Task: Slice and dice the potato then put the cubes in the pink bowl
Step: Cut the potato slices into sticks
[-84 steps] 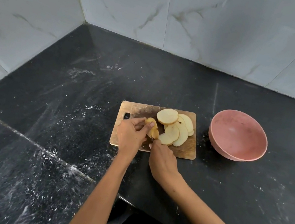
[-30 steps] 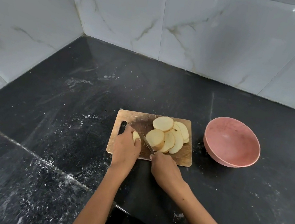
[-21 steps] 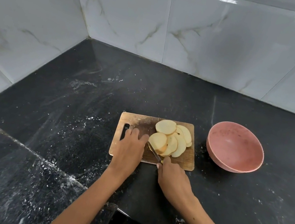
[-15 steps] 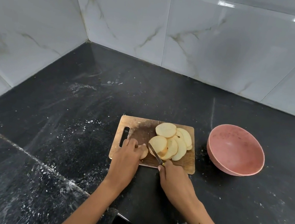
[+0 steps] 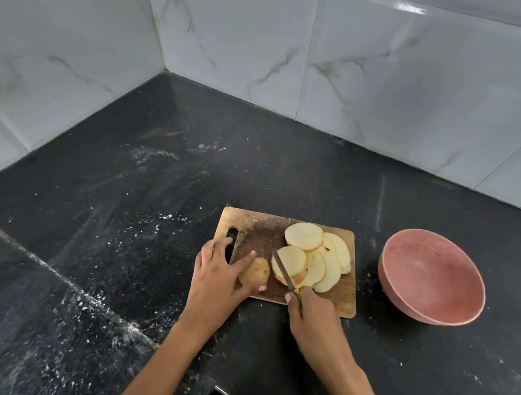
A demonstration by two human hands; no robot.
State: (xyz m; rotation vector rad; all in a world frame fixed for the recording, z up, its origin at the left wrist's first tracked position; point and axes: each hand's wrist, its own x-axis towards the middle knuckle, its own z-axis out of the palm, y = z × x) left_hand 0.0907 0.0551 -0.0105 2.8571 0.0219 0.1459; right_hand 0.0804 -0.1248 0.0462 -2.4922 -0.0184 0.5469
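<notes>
On wooden cutting board (image 5: 247, 226): left hand (image 5: 220, 280) pinches potato end piece (image 5: 255, 271); right hand (image 5: 315, 315) grips knife (image 5: 282, 268), blade against potato slices (image 5: 314, 259). Pink bowl (image 5: 431, 286) just right of board.

cutting board (image 5: 247, 226) as ref: slices (image 5: 314, 259) on its right half, potato end (image 5: 255, 271) front-left, bowl (image 5: 431, 286) right of it

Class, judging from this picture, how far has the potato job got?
Done: round pale potato slices lie fanned on the wooden cutting board. In hand: the left hand holds the brown-skinned potato end piece; the right hand grips the small knife. Left: dicing; the pink round bowl holds no cubes.
</notes>
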